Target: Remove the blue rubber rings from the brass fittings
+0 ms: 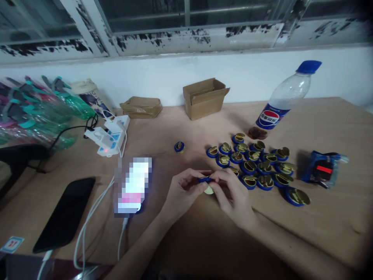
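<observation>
Blue cap [204,179] held just above the table [320,233], near the middle of the scene, pinched from both sides; left hand [182,190] has thumb and fingertips closed on the left end of the blue cap; right hand [233,194] has its fingertips closed on the right end; the two hands almost meet at the fingertips. A pale gold disc [208,190] shows just under the blue cap; cannot tell whether it is held or lying on the table.

Just right of the hands and a little farther off, a heap of caps [256,167], blue with gold metal inside, lying close together, several touching; one lone cap [179,146] lies apart, farther off and left of the hands.

Plastic bottle [284,99] with a blue lid stands beyond the heap, far right; blue packet [322,169] lies right of the heap; open cardboard box [204,97] sits by the far wall, brown packet [142,107] to its left.

Lit phone [134,184], screen blurred, lies just left of the left hand with a white cable at its near end; black phone [65,214], screen dark, farther left; white power strip [109,136] beyond both phones, a red light showing.
</observation>
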A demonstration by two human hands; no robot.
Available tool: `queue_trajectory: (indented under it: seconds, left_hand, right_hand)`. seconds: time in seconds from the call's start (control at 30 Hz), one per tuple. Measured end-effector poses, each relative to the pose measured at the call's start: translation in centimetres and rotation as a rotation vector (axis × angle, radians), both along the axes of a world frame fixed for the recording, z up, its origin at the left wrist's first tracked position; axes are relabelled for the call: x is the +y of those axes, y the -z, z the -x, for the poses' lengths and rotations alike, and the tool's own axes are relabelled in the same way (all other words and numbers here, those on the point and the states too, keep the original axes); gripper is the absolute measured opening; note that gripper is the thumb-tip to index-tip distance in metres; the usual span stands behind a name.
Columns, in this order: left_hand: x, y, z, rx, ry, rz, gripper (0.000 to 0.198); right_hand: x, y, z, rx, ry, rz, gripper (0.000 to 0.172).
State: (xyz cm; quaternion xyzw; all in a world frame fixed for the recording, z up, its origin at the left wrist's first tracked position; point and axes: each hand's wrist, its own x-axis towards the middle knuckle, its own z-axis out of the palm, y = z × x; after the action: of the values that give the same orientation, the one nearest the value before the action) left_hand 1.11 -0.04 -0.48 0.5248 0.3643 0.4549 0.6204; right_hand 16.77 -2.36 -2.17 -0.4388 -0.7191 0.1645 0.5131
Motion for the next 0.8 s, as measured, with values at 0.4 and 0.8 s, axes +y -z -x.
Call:
queue_trajectory:
  seconds: [0.4, 0.8]
  left_hand:
    - [0.18, -0.35, -0.20, 0.010, -0.038, -0.061, 0.012]
    - [-0.01, 0.11, -0.47, 0.006, -0.047, -0.012, 0.011]
  right_hand:
    - [0.08, -0.76, -0.97, -0.041, -0.045, -0.010, 0.031]
    - [-0.08, -0.59, -0.56, -0.036, 0.017, 0.009, 0.023]
